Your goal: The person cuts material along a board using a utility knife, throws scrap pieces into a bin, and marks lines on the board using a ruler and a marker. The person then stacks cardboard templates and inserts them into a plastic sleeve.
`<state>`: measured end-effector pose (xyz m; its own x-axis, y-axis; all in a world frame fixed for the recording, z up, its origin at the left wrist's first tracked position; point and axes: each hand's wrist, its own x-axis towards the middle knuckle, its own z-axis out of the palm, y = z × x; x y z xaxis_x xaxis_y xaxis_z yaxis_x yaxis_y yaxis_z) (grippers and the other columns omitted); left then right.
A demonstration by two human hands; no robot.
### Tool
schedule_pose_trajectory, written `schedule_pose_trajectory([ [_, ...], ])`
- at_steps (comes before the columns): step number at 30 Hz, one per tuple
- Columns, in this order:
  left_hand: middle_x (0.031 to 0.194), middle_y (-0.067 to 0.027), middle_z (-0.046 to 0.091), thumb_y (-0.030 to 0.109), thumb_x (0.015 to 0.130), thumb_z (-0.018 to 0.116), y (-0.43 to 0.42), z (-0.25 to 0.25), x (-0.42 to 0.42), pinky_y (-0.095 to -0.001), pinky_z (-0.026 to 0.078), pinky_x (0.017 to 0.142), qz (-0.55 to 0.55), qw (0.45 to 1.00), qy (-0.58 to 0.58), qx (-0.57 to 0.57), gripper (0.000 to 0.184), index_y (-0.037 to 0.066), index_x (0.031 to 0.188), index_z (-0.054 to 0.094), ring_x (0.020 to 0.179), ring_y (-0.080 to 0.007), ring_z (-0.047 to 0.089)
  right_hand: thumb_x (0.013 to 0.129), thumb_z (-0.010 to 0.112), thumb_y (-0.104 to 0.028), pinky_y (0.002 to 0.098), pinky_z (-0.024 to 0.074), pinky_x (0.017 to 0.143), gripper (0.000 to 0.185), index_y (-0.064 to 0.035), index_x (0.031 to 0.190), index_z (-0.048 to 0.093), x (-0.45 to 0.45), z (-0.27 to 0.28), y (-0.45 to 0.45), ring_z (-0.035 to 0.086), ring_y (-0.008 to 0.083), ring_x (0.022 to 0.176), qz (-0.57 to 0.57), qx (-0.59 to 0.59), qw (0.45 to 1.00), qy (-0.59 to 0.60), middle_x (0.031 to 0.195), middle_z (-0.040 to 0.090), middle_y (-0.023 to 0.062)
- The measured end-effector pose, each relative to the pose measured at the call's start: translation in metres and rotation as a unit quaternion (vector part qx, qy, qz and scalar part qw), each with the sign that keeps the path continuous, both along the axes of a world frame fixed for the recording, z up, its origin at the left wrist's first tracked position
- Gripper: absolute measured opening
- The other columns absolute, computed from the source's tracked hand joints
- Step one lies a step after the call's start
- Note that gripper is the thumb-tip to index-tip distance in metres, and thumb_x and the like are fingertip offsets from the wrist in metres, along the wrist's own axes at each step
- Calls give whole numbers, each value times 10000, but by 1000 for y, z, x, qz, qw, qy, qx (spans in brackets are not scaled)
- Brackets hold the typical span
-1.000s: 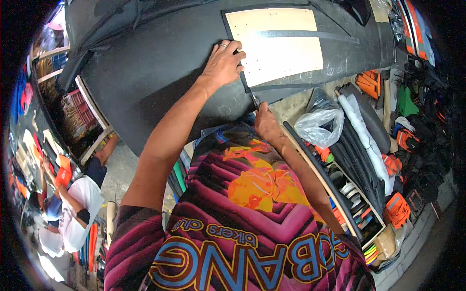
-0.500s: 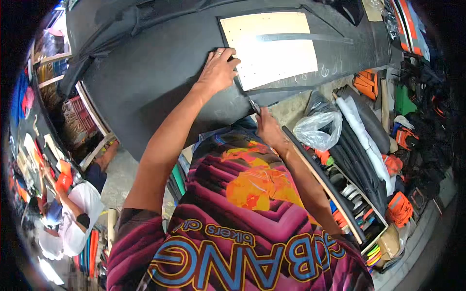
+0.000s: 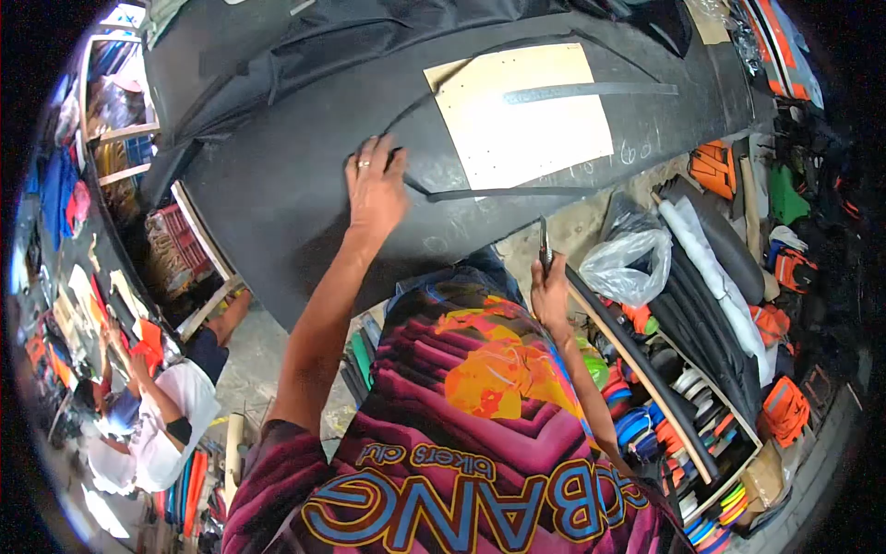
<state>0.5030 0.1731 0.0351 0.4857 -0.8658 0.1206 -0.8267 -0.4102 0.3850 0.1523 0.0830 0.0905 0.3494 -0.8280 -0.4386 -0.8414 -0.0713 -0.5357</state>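
My left hand (image 3: 377,189) is over the black sheet (image 3: 305,175) on the table, fingers curled on a thin black strip (image 3: 503,193) that bends away from the pale template. That rectangular template (image 3: 526,125) lies flat on the sheet, dotted with small holes. Across its upper part rests a grey metal ruler (image 3: 591,90). My right hand (image 3: 551,295) grips a cutter knife (image 3: 545,247) near the table's front edge, blade pointing up and clear of the sheet. Chalk marks (image 3: 614,157) show beside the template.
Crumpled black fabric (image 3: 369,37) lies along the far side of the table. Right of me are a clear plastic bag (image 3: 628,263), a white roll (image 3: 711,268) and a crate of webbing rolls (image 3: 688,392). A co-worker in a white shirt (image 3: 171,429) is at the lower left.
My left hand has moved left off the template, drawing the black strip away from its edge. My right hand has lifted the knife off the sheet and moved right.
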Motion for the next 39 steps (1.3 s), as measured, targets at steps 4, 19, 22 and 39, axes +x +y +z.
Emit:
schedule_pose_trajectory([
  [4,1387,-161,574,32,846,577,24,6,24,-510,410,1074,95,995,26,-8,304,27,1122,705,1325,-366,504,1040,571,-266,483,457,703,273,-27,1129,473,-6,2,9,571,370,762,-13,-13,1000,0,852,554,197],
  [19,1555,-226,370,629,732,765,36,20,70,-597,354,1115,-22,998,-19,50,835,143,1391,598,1401,-474,380,1050,559,-342,382,462,647,323,-51,1153,466,-32,-26,-2,526,200,680,-55,-7,998,-32,814,513,94],
  [22,1422,-206,479,439,778,787,41,9,82,-530,425,1051,15,1000,15,-4,665,77,1315,634,1280,-437,483,1039,585,-310,383,448,615,296,-55,1123,461,-33,-20,3,519,193,662,-66,-7,997,-36,774,495,66],
  [39,997,-198,557,-62,700,641,115,24,165,-476,476,873,206,977,-55,-2,308,-17,1003,672,983,-417,565,1056,571,-309,292,420,492,296,-48,1088,433,-77,-46,6,473,105,532,-80,-31,995,-58,688,462,7],
])
